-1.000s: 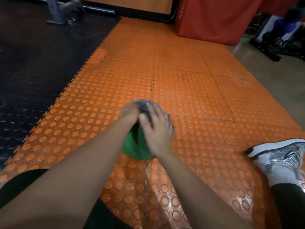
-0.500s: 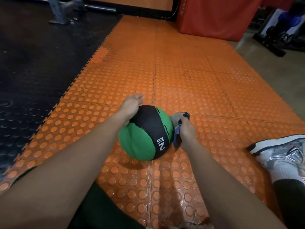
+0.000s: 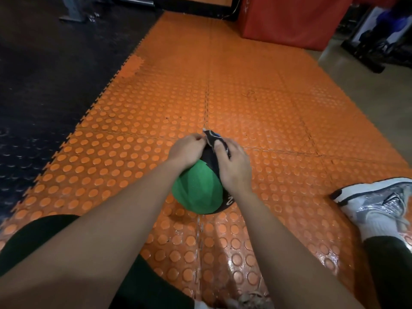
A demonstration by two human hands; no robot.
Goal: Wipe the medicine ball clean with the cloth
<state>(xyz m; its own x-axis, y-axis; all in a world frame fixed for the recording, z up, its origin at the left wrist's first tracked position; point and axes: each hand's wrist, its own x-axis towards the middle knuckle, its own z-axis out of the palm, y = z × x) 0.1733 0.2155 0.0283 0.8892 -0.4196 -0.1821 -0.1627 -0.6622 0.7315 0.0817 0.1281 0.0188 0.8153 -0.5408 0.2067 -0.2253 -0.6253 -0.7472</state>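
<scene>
A green medicine ball with a black band sits on the orange studded floor mat between my legs. My left hand rests curled on the ball's upper left side. My right hand lies over the top right of the ball and holds a dark cloth with a blue and white edge against it. A corner of the cloth sticks up between my two hands. Most of the cloth is hidden under my right hand.
My right foot in a white and silver shoe lies at the right. A black mat borders the orange mat on the left. A red padded block and a dark equipment rack stand at the back right.
My right hand has come back from the ball's right side onto its top with the cloth. My left hand has stayed on the upper left of the ball.
</scene>
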